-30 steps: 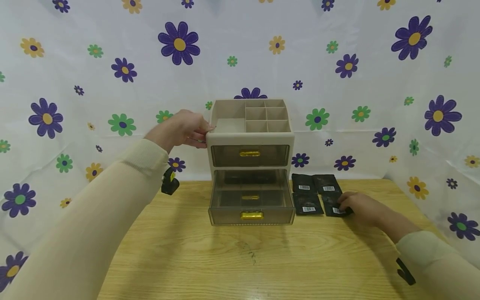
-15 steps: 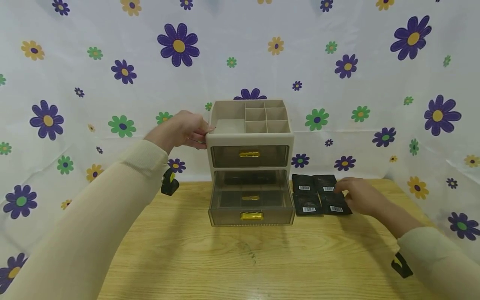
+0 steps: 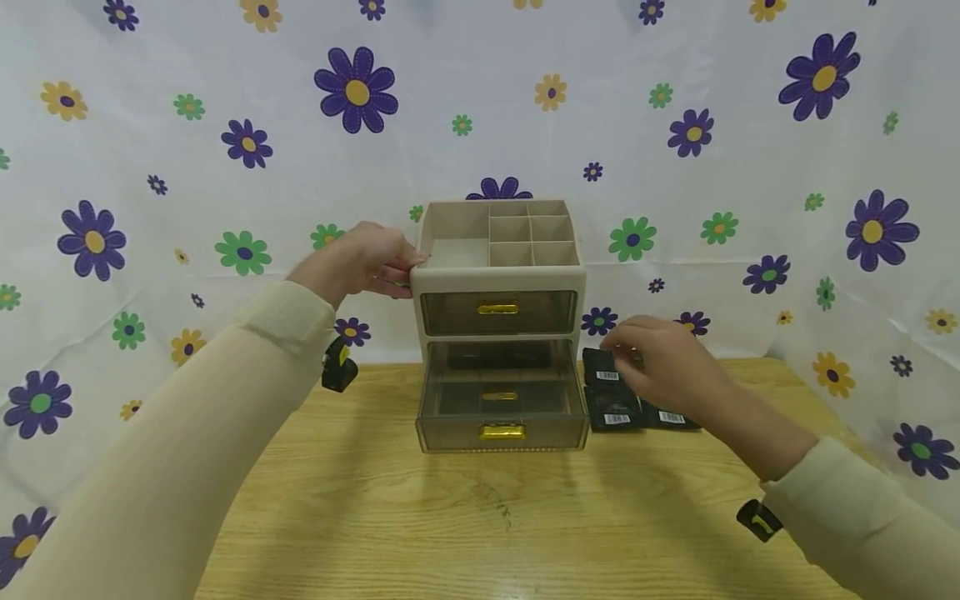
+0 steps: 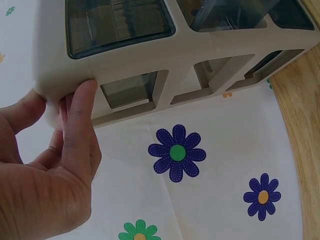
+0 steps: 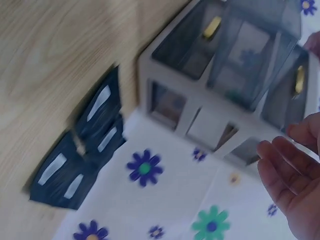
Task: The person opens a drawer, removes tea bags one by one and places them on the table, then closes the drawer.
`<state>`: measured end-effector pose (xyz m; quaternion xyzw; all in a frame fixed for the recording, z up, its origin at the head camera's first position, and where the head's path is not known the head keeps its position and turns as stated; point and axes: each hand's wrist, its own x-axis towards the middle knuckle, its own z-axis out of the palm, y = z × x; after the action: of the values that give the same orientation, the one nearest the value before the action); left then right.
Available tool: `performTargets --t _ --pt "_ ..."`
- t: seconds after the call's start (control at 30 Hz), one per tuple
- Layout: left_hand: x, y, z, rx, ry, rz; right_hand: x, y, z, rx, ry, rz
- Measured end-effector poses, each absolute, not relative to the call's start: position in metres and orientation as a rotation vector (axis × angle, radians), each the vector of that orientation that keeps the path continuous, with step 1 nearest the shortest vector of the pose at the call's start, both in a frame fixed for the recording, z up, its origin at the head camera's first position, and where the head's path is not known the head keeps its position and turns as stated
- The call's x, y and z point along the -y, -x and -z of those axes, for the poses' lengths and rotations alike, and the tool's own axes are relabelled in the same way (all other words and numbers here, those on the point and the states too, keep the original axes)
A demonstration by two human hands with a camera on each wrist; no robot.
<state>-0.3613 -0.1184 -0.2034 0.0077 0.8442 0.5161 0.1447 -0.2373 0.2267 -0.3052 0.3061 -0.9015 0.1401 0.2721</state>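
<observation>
A beige desk organizer (image 3: pixel 510 279) with smoky drawers and gold handles stands against the back cloth. My left hand (image 3: pixel 375 254) grips its upper left edge; in the left wrist view the thumb and fingers (image 4: pixel 80 120) hold that corner of the frame. The middle drawer (image 3: pixel 457 433) is pulled out, and the top drawer (image 3: pixel 457 312) is closed. My right hand (image 3: pixel 667 358), with relaxed fingers and nothing in them, hovers just right of the organizer. Flat black packets (image 5: pixel 50 190) with white barcode labels lie in a block beneath it, partly hidden by that hand in the head view.
The wooden table (image 3: pixel 487 525) stretches out in front of the organizer. A white cloth (image 3: pixel 480 67) printed with flowers hangs behind and along the sides. Several divided compartments (image 3: pixel 512 229) form the organizer's top.
My right hand has left the front right packet, risen, and moved left toward the organizer. The packets lie as before. My left hand keeps its grip on the corner.
</observation>
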Motion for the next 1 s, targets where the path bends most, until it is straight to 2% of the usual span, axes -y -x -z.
performTargets --t 0.37,0.57,0.7,0.83,1.0 --pt "0.119 0.364 0.204 -2.428 -0.024 -1.492 -0.163 0.202 0.314 2.220 -1.160 -0.352" --pt "0.120 0.363 0.204 -2.435 -0.030 -1.490 -0.139 0.198 0.325 2.438 -1.118 -0.257" --pt "0.121 0.362 0.203 -2.431 -0.019 -1.490 -0.128 0.203 0.331 2.579 -1.096 -0.377" --pt "0.120 0.361 0.203 -2.425 -0.028 -1.480 -0.125 0.204 0.340 2.569 -1.104 -0.472" --pt "0.119 0.363 0.205 -2.427 -0.032 -1.488 -0.125 0.204 0.348 2.478 -1.108 -0.373"
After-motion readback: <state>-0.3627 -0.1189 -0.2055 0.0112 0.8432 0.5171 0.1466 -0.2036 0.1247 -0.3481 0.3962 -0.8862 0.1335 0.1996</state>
